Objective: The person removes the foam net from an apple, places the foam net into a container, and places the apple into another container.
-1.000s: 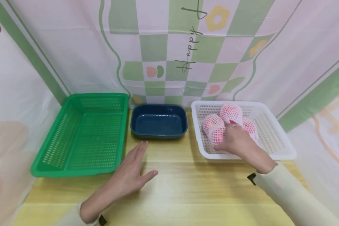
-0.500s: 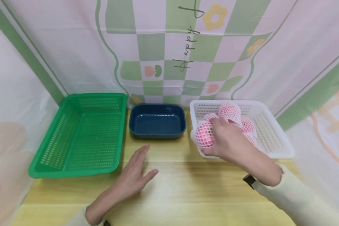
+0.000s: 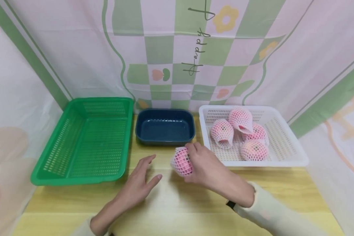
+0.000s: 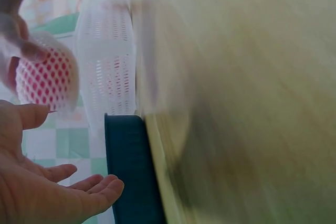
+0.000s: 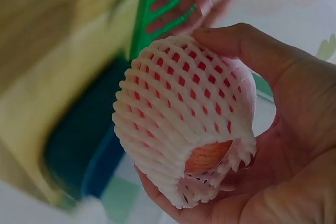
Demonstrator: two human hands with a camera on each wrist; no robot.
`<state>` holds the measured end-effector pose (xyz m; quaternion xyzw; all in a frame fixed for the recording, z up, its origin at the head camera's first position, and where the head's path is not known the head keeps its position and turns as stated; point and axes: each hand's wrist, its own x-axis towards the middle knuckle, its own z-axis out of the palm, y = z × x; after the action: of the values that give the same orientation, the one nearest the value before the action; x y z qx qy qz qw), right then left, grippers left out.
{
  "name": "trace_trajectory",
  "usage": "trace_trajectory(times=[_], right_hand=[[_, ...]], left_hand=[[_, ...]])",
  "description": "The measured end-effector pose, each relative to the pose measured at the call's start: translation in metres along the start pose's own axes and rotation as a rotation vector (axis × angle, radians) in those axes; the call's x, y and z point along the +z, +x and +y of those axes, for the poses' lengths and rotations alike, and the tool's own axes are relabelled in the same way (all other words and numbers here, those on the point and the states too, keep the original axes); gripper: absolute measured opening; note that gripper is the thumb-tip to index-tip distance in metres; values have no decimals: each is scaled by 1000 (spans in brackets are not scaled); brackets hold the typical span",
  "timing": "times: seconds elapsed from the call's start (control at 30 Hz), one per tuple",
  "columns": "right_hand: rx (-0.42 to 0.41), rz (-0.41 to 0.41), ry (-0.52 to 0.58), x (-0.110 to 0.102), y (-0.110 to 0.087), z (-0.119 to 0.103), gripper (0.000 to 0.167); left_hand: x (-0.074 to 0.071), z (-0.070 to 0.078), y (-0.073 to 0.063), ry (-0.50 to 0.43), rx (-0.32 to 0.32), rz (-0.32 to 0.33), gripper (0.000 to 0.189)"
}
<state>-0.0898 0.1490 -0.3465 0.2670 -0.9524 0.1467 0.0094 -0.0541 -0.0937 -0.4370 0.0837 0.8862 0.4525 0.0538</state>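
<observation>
My right hand grips an apple in a white foam net, held above the table in front of the blue dish. In the right wrist view the thumb and fingers curl round the netted apple, and red-orange skin shows through the net's open end. My left hand hovers to the left of it, thumb and fingers spread, holding nothing. The left wrist view shows this left hand palm up, apart from the apple. Several more netted apples lie in the white basket at the right.
A green basket stands at the left. Between the two baskets is a dark blue dish against the back cloth. A printed cloth hangs behind and at both sides of the wooden table.
My right hand has lifted one netted apple out of the white basket and carried it left, to the front of the blue dish. The left hand has barely moved.
</observation>
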Motion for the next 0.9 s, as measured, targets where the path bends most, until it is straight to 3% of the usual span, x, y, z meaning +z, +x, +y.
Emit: trace_trajectory(times=[0.17, 0.4, 0.77, 0.9], right_hand=[[12, -49, 0, 28, 1, -7, 99], [8, -80, 28, 54, 1, -8, 98], [-26, -48, 56, 68, 0, -3, 97], [-47, -49, 64, 70, 1, -3, 97]], left_hand=[[2, -5, -1, -11, -12, 9, 71], [5, -13, 0, -72, 41, 28, 42], [12, -14, 10, -258, 24, 55, 24], [14, -16, 13, -264, 8, 36, 24]])
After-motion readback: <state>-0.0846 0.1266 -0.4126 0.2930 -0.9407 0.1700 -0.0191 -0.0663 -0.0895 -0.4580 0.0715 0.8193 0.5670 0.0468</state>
